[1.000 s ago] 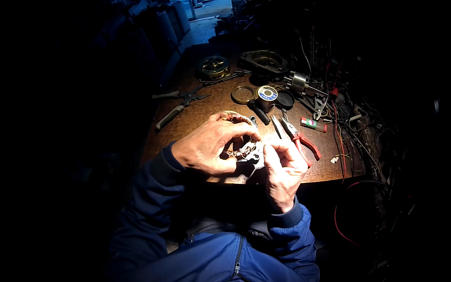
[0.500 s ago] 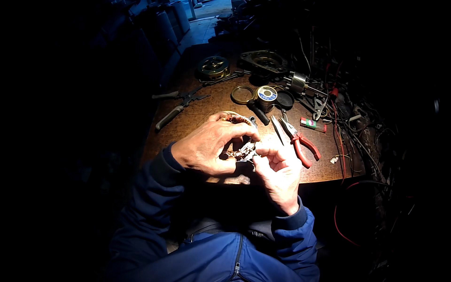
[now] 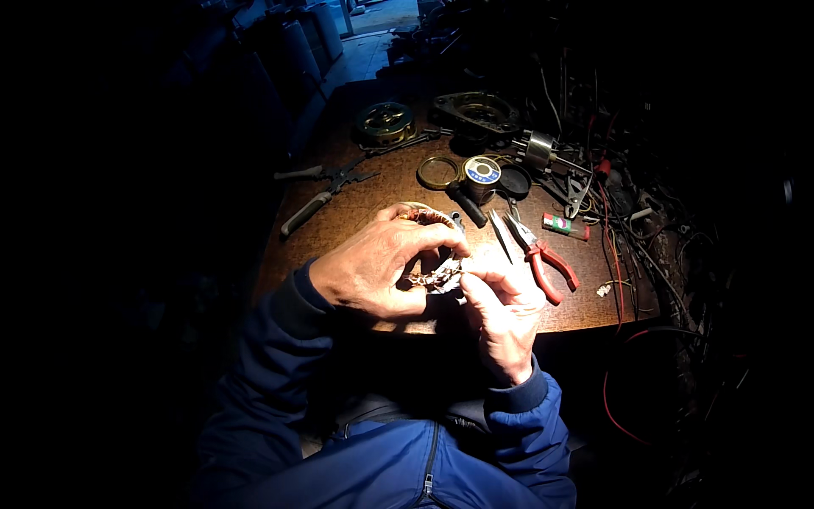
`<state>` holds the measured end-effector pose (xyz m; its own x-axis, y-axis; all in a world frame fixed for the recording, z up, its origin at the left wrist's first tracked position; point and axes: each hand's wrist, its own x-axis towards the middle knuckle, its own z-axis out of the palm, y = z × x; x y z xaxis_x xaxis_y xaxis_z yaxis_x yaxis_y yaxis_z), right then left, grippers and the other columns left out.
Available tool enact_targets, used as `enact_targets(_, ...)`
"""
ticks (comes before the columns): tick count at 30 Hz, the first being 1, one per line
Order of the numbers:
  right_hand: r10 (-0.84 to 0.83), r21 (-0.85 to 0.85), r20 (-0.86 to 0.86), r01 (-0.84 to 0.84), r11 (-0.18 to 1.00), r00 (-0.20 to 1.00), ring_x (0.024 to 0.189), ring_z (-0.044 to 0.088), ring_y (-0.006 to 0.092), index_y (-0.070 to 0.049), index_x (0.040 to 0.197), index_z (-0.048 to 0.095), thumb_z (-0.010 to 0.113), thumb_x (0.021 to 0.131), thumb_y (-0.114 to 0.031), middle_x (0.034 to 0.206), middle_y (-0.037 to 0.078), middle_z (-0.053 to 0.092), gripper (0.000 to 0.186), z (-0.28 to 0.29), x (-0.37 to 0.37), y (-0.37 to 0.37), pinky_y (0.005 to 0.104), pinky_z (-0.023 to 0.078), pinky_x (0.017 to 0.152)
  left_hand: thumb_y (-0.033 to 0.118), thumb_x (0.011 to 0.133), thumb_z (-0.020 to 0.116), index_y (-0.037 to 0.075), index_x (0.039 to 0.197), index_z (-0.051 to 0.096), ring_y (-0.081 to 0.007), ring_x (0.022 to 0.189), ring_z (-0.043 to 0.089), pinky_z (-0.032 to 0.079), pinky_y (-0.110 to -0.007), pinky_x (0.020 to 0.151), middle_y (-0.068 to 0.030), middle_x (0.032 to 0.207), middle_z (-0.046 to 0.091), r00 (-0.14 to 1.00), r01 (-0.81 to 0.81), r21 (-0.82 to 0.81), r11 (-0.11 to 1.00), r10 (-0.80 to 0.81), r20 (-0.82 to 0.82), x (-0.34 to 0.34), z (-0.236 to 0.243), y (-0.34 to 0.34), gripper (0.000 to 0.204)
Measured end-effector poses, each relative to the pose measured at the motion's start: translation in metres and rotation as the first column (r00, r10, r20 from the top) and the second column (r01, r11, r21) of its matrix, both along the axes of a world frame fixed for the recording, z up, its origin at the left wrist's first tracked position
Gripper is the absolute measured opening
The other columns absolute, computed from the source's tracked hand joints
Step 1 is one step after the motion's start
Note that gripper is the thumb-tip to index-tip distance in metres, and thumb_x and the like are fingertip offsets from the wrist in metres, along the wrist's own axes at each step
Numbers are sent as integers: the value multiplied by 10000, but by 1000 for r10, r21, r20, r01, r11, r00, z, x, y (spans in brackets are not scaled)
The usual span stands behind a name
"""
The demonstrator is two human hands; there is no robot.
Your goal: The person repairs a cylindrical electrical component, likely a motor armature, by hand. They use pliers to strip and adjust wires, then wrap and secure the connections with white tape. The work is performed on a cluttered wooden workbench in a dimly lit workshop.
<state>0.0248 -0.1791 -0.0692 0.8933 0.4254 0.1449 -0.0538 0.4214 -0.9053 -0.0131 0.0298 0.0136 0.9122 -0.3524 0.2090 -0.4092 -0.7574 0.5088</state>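
My left hand (image 3: pixel 369 265) is wrapped round a ring-shaped motor stator (image 3: pixel 438 275) with copper windings, thumb at its near side and fingers over its top. Whitish lacing and loose leads show in the gap between thumb and forefinger. At the stator's right edge, my right hand (image 3: pixel 507 316) has thumb and forefinger pinched together; what lies between the tips is too small to make out. Both hands are just above the near edge of the wooden table (image 3: pixel 373 182). Much of the stator is hidden behind my left hand.
Right of my hands lie tweezers (image 3: pixel 502 236) and red-handled needle-nose pliers (image 3: pixel 551 265). Beyond stand a solder spool (image 3: pixel 482 171) and a brass ring (image 3: pixel 438 172). Grey-handled pliers (image 3: pixel 307 212) lie left, metal housings (image 3: pixel 386 124) at the back, tangled wires (image 3: pixel 623 216) along the right.
My right hand has shifted slightly up and left, its fingertips closer together at the stator's edge. The left hand and stator have barely moved.
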Motion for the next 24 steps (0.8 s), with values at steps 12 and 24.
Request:
enact_targets(12,-72,-144,96,86,986,993,697,627,46,29,1018,771,750,980,-12,813,6,710,61,-2,-4,-3,217,505,645,176,749,683,109,1281,695,-292,1325,599,308,-491,1231,-85,1264,705,1000,0,-18,1000,0,1,0,-4,2,537)
enact_targets(24,-169,-183,787,486,854,593,704,704,267,-33,1092,747,812,816,-5,858,134,729,284,13,3,4,365,547,634,209,801,709,122,1275,708,-300,1344,593,309,-507,1237,-79,1270,714,1000,-31,4,1000,31,-6,-1,-4,2,482)
